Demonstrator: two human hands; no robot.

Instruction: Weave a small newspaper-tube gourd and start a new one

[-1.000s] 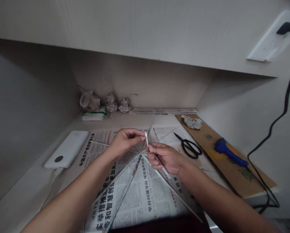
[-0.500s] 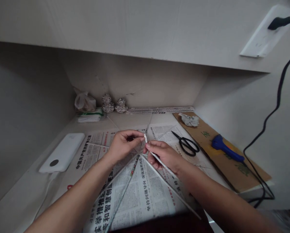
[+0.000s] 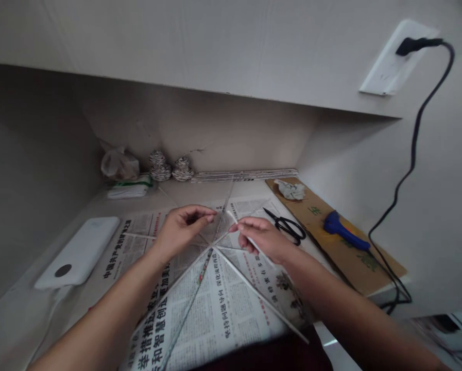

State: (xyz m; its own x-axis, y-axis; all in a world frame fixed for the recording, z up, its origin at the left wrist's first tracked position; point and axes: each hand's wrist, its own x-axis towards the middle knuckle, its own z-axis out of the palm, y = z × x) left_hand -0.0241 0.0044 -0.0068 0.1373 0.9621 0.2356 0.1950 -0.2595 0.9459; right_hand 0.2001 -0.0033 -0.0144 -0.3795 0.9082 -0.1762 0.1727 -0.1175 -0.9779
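My right hand (image 3: 262, 238) pinches a thin white rolled-paper stick (image 3: 232, 217) near its upper end. The stick slants down to the right beneath the palm. Just left of that end, my left hand (image 3: 178, 229) hovers with thumb and forefinger slightly apart, holding nothing I can see. Below both hands, several long paper sticks (image 3: 258, 296) cross at one centre and spread out like spokes. Printed newspaper (image 3: 211, 309) lies under them. The far spokes are blurred, and the hands partly cover the crossing.
Black scissors (image 3: 290, 230) lie right of the newspaper. A blue glue gun (image 3: 346, 233) and crumpled paper (image 3: 290, 189) rest on cardboard (image 3: 311, 203). At left is a white power bank (image 3: 78, 252). Two woven gourd shapes (image 3: 160, 167) and a bundle of paper sticks (image 3: 246, 175) sit at the back.
My left fingers have come off the stick's tip and moved slightly left. The right hand still holds the stick. The whole view has shifted a little to the right.
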